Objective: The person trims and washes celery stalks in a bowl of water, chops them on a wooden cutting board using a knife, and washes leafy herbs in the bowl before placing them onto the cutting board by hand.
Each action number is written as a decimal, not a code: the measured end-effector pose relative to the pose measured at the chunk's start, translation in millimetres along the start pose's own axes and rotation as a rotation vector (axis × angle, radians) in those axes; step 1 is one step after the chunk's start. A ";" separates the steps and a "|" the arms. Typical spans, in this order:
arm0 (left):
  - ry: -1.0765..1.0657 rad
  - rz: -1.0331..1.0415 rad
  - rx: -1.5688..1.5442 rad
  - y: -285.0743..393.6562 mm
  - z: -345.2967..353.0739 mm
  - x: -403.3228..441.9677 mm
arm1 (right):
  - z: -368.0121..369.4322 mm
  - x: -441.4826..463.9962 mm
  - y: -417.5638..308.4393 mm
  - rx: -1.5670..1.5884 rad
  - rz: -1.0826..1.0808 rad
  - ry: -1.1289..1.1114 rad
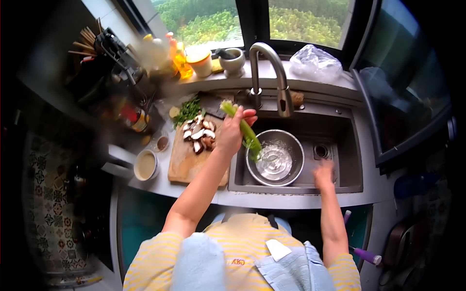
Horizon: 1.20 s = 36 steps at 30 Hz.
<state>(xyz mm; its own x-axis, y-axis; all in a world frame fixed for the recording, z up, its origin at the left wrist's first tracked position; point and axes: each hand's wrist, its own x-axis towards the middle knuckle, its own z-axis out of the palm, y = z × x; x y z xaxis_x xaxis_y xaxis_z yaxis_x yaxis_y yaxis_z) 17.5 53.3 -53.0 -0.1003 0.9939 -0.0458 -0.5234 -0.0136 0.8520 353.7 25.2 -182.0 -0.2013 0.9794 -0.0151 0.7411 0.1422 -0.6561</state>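
One gray sink (342, 127) sits in the counter (291, 201) by the window (310, 24), with a metal bowl (295, 151) in it and a board (183, 170) of cut mushrooms (198, 132) to its left. Your left hand (233, 130) curls its fingers round a green stalk (249, 135), its low end by the bowl's rim; your right hand (324, 174), near the drain (321, 151), is too blurred to tell how open its fingers are.

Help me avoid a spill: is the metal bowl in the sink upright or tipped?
Upright: the metal bowl stands in the sink, its round mouth facing up and its inside showing.
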 end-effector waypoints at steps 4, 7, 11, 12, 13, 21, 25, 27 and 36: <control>0.046 -0.073 0.181 7.3 -10.1 -7.2 | -77.7 2.4 -97.0 0.135 -0.003 0.266; 0.031 -0.089 0.110 7.5 -17.8 -13.6 | -190.2 -17.0 -185.4 0.283 -0.682 0.417; 0.054 -0.092 0.114 1.8 -25.6 -23.3 | -207.7 -30.6 -171.0 0.768 -0.869 0.121; 0.083 -0.108 0.118 0.8 -25.5 -24.9 | -167.8 -21.8 -152.6 1.112 -0.491 0.048; 0.112 -0.113 0.121 0.4 -24.3 -25.4 | -123.1 -10.2 -130.9 1.193 -0.112 0.039; 0.197 -0.089 0.273 6.8 -40.0 -32.0 | -139.4 -82.9 -221.6 0.252 -0.888 0.645; 0.162 -0.113 0.236 14.6 -36.4 -39.0 | -206.2 -101.6 -289.0 1.039 -1.326 -0.086; 0.166 -0.126 0.210 13.1 -41.5 -38.3 | -205.3 -110.5 -298.2 1.207 -1.218 -0.133; 0.164 -0.109 0.125 11.1 -49.5 -37.1 | -238.0 -147.7 -279.4 0.668 -1.404 0.304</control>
<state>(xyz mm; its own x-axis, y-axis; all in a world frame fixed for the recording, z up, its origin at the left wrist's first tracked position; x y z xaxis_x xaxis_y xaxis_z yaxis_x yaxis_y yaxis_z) -26.4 10.9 -67.7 -0.1902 0.9575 -0.2166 -0.4311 0.1168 0.8947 328.9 -125.1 183.1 -0.2639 0.1308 0.9556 -0.3368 0.9159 -0.2183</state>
